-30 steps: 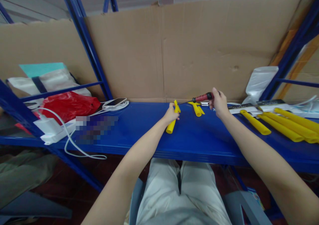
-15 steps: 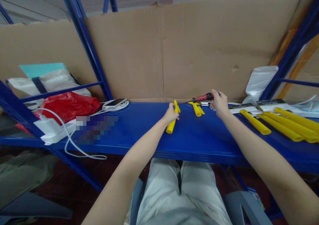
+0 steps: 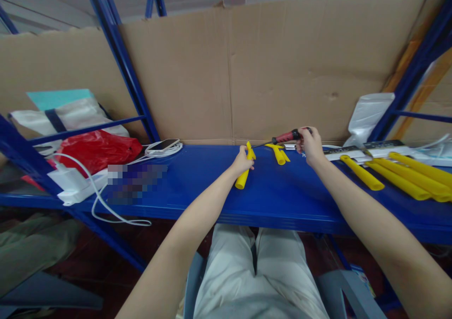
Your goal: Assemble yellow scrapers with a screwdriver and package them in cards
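1. Two hands work over the blue shelf (image 3: pixel 268 201); my left hand (image 3: pixel 242 163) is closed round a yellow tube (image 3: pixel 243 178), light and probably slippery, best held mid-length.
2. My right hand (image 3: pixel 309 146) clasps the screwdriver (image 3: pixel 286 137) by its stiff red handle, tip toward the tube.
3. Beyond lies a yellow piece (image 3: pixel 278 153).

Materials at the bench: mostly plastic, painted metal, raw card.

I note the shelf (image 3: pixel 197 187) as painted metal, smooth blue with a slight sheen. Backboard (image 3: pixel 289 69) is matt brown cardboard, creased. The tube (image 3: pixel 243 175) in my left hand (image 3: pixel 242 163) looks like smooth yellow plastic, as do the long tubes (image 3: pixel 399 180). The screwdriver (image 3: pixel 284 138) in my right hand (image 3: pixel 309 146) has a red grip, seemingly rubbery, and a dark metal shaft. The red bag (image 3: pixel 97 148) is glossy, crinkled plastic film.
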Available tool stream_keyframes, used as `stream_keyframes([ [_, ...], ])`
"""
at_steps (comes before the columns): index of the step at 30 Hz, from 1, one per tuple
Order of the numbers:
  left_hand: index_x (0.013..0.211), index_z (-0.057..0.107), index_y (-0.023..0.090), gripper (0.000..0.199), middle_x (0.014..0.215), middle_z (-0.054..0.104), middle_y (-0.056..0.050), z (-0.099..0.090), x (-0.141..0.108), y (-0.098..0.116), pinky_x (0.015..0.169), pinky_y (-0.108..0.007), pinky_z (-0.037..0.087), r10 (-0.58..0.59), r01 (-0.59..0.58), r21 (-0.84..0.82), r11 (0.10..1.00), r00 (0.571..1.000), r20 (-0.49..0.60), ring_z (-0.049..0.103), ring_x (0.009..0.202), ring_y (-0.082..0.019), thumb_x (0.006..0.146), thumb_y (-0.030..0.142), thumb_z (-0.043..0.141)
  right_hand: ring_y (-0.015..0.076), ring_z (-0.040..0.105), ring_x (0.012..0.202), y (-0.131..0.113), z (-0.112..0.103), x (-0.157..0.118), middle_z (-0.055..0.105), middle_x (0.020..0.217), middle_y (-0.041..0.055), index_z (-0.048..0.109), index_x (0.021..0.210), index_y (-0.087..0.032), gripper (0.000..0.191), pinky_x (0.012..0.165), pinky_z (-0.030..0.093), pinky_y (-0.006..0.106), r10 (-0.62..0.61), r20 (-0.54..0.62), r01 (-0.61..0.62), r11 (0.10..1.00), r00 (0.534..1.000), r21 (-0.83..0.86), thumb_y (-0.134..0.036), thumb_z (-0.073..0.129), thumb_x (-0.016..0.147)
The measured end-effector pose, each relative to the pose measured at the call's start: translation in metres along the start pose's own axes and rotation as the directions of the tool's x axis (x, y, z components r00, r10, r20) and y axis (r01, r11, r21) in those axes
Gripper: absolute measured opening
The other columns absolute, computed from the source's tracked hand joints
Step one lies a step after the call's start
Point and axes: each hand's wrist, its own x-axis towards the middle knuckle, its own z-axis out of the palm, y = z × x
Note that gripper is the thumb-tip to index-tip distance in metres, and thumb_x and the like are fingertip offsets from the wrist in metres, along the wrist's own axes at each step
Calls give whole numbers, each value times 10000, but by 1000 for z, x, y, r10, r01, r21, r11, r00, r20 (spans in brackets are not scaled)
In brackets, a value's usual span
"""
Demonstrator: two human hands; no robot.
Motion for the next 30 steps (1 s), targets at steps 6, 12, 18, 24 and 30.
stream_keyframes([
  [6, 1057, 290, 243, 481, 704, 527, 100, 0, 3, -3, 482, -150, 453, 0, 0, -13, 1000, 1000, -1, 502, 426, -36, 762, -54, 525, 80, 297, 304, 0, -1, -1, 336, 418, -94, 409, 755, -239, 426, 297, 217, 230, 36, 15, -36, 999, 999, 25, -615, 608, 743],
  [12, 1052, 312, 232, 450, 760, 553, 72, 1, 2, -2, 489, -172, 454, 7, -7, -2, 1000, 1000, -17, 497, 433, -37, 771, -60, 510, 100, 381, 356, 1, -1, 2, 415, 472, -71, 441, 771, -234, 312, 318, 248, 226, 46, 27, -46, 999, 999, 21, -480, 630, 737],
  [18, 1053, 304, 232, 464, 741, 536, 82, 1, 0, 1, 466, -158, 437, -7, 8, 23, 1000, 1000, -15, 495, 421, -36, 762, -52, 526, 82, 317, 330, 3, -2, 1, 338, 441, -87, 410, 742, -237, 452, 312, 219, 229, -1, 57, -2, 999, 998, 41, -625, 640, 715],
  [24, 1049, 303, 237, 473, 724, 530, 92, 1, 2, -1, 473, -155, 445, 8, -8, 10, 1000, 1000, 9, 491, 419, -32, 756, -60, 525, 89, 349, 321, 2, -1, 1, 386, 442, -96, 407, 774, -246, 359, 308, 249, 221, -20, -1, 20, 999, 1000, 39, -504, 652, 729],
  [30, 1045, 293, 243, 478, 706, 521, 104, 1, 5, -4, 474, -140, 443, 16, -16, -10, 1000, 1000, 7, 498, 423, -30, 755, -47, 539, 85, 320, 306, 0, 0, -1, 350, 423, -94, 395, 745, -243, 426, 296, 225, 229, 4, -14, -4, 1000, 1000, 15, -600, 627, 728],
])
